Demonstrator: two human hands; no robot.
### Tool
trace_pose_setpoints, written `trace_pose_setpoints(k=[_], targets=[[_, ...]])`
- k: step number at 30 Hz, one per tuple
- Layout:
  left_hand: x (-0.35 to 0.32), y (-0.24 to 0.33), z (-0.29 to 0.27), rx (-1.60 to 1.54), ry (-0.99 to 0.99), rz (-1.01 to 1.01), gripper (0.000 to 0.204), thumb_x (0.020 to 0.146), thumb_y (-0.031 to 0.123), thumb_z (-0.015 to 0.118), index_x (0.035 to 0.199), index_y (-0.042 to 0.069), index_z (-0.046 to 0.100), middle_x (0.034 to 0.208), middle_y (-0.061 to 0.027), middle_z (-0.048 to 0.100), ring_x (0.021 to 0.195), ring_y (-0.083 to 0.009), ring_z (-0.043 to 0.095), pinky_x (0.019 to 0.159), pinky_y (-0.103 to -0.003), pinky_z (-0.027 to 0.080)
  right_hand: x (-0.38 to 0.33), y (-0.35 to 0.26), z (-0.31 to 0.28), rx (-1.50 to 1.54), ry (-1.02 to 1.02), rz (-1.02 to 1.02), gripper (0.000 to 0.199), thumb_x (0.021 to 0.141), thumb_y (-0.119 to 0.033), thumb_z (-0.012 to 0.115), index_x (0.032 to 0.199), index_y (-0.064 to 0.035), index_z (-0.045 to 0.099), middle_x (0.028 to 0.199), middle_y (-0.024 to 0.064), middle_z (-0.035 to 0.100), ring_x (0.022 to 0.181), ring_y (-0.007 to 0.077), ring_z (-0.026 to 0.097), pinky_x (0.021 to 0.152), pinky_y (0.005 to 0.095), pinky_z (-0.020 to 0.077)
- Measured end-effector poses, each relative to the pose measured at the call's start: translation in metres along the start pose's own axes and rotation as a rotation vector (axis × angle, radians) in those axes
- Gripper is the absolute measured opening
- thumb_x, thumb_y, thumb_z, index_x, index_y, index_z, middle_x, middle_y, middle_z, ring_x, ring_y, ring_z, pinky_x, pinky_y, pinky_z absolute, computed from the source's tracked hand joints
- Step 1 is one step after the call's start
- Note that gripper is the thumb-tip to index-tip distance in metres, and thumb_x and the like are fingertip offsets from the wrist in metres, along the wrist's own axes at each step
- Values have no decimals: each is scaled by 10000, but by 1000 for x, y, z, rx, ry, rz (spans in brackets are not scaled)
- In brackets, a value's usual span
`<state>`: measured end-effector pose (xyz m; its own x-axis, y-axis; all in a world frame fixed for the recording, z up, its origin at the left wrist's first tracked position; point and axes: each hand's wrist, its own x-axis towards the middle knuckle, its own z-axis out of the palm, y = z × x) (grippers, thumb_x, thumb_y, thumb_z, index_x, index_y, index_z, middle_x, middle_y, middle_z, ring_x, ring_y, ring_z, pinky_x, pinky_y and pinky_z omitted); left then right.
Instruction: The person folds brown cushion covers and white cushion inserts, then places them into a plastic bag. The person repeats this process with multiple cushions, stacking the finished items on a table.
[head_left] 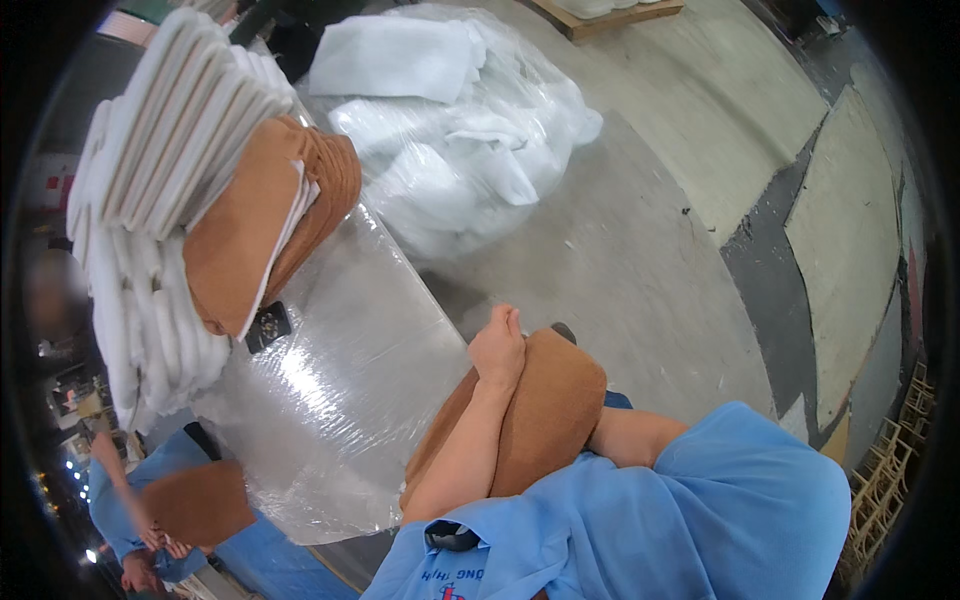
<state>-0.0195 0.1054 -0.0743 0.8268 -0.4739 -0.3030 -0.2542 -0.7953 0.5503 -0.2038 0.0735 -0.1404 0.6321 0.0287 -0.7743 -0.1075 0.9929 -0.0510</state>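
A brown felt-like piece with rounded corners (552,405) lies against my front, showing on both sides of my left forearm. My left hand (498,345) is closed in a fist at the far edge of this piece. What its fingers hold, if anything, is hidden. My right forearm passes behind the brown piece, which covers the right hand. To the left stands a table covered in shiny clear film (350,330). At its far end, a stack of brown pieces with white backing (245,230) leans on thick white padding (180,130).
A small black patterned object (268,327) lies beside the brown stack. Beyond the table sits a large clear plastic bag of white padding (470,140). At lower left, another person in blue holds a brown piece (200,503). Flat sheets (850,240) cover the floor at right.
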Motion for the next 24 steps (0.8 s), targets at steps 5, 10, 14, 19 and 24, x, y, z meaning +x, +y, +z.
trace_pose_setpoints(k=[5,10,14,19,24], targets=[[3,-8,20,-147,-69,-3,248,1054,325,563,1187,137,655,868,-194,742,853,-445,711,768,-539,535,-4,3,-6,-25,127,-4,520,1090,-423,502,1383,-7,611,1343,183,670,1212,328,654,1043,470,516],[10,-10,21,-336,-101,-154,261,1051,314,562,1204,122,650,863,-200,739,857,-456,702,783,-529,537,7,-3,0,-108,166,59,533,1089,-435,500,1387,-7,608,1351,184,666,1222,329,649,1051,472,511],[10,-9,14,-303,-118,-150,273,1050,328,570,1193,112,657,856,-188,739,867,-429,707,794,-525,532,17,-8,17,-158,125,79,543,1088,-445,498,1391,-8,607,1358,185,662,1229,330,645,1057,473,507],[-11,-12,-22,-249,-49,-55,348,1049,396,577,1168,82,669,890,-199,742,903,-420,711,819,-528,533,33,-7,36,-220,11,142,556,1087,-458,497,1395,-8,605,1366,187,658,1239,331,640,1064,476,502],[-77,-62,-84,-20,-156,-47,402,1039,437,585,1148,65,689,979,-216,748,963,-449,696,857,-520,538,39,7,55,-255,-57,207,568,1087,-471,495,1399,-8,602,1374,188,654,1248,332,636,1072,478,497]])
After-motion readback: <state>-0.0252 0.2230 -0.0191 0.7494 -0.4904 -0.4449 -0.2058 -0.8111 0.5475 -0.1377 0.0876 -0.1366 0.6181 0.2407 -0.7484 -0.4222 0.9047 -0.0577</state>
